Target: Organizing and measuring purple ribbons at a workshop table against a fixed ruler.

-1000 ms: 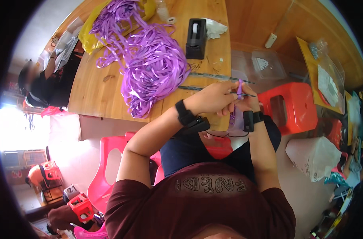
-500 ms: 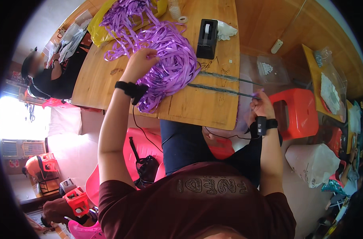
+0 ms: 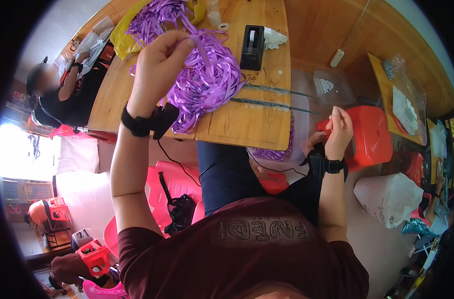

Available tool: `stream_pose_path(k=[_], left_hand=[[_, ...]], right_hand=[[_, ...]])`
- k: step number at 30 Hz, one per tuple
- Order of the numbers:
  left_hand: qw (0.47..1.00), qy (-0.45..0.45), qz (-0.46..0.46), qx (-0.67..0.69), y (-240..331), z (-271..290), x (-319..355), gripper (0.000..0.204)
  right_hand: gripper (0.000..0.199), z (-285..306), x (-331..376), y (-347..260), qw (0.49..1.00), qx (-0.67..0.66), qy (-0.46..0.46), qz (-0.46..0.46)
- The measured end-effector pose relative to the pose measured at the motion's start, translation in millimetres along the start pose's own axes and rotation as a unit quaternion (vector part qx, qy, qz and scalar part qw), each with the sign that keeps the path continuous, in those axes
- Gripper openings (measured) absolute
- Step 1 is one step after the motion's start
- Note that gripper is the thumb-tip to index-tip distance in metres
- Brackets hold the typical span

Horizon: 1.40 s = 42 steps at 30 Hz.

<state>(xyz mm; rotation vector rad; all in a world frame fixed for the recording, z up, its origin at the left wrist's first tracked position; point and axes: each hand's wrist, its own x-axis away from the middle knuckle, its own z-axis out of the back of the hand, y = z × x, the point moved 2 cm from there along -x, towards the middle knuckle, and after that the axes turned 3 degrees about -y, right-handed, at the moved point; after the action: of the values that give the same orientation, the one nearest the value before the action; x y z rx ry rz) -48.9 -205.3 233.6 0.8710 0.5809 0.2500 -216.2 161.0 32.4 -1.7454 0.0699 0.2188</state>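
Purple ribbon (image 3: 207,82) — satiny, flat, narrow — in a loose, tangled mound on the smooth wooden tabletop (image 3: 122,102), trailing up into a crinkled yellow plastic bag (image 3: 124,37). Pinched between thumb and forefinger of the left hand (image 3: 159,65), just above the mound: a single strand (image 3: 202,50). Released at the right hand (image 3: 340,132), fingers loosely bent, near two straight, slender dark rods (image 3: 301,109) taped down and jutting past the edge.

One big wooden table (image 3: 257,130), two dark rods (image 3: 302,94) jutting off its right edge, one ribbon heap (image 3: 207,87) to their left; far back, one tape dispenser (image 3: 252,48), one tape roll (image 3: 219,27), and right, one large stool (image 3: 376,132)!
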Motion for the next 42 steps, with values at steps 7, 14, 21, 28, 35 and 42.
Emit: stream_pose_path(k=[7, 14, 21, 28, 35, 42], left_hand=[[0.962, -0.156, -0.179, -0.133, 109, -55, 50, 0.014], [0.906, -0.402, -0.083, -0.105, 74, -72, 59, 0.021], [0.909, -0.347, -0.226, -0.041, -13, -64, 95, 0.022], [0.958, -0.212, -0.097, -0.165, -81, -77, 84, 0.025], [0.967, -0.111, -0.069, -0.219, -90, -59, 74, 0.017], [0.951, 0.008, -0.078, -0.299, -102, -6, 53, 0.014]], right_hand=[[0.042, -106, 67, -115, 0.951, -0.033, -0.3, 0.069], [0.021, -90, 57, -87, 0.954, -0.142, -0.26, -0.043], [0.025, -13, 62, -43, 0.979, -0.062, -0.192, -0.04], [0.037, -6, 75, -46, 0.971, -0.085, -0.217, 0.053], [0.043, 0, 73, -55, 0.955, -0.176, -0.208, 0.118], [0.05, 4, 69, -50, 0.936, -0.271, -0.192, 0.118]])
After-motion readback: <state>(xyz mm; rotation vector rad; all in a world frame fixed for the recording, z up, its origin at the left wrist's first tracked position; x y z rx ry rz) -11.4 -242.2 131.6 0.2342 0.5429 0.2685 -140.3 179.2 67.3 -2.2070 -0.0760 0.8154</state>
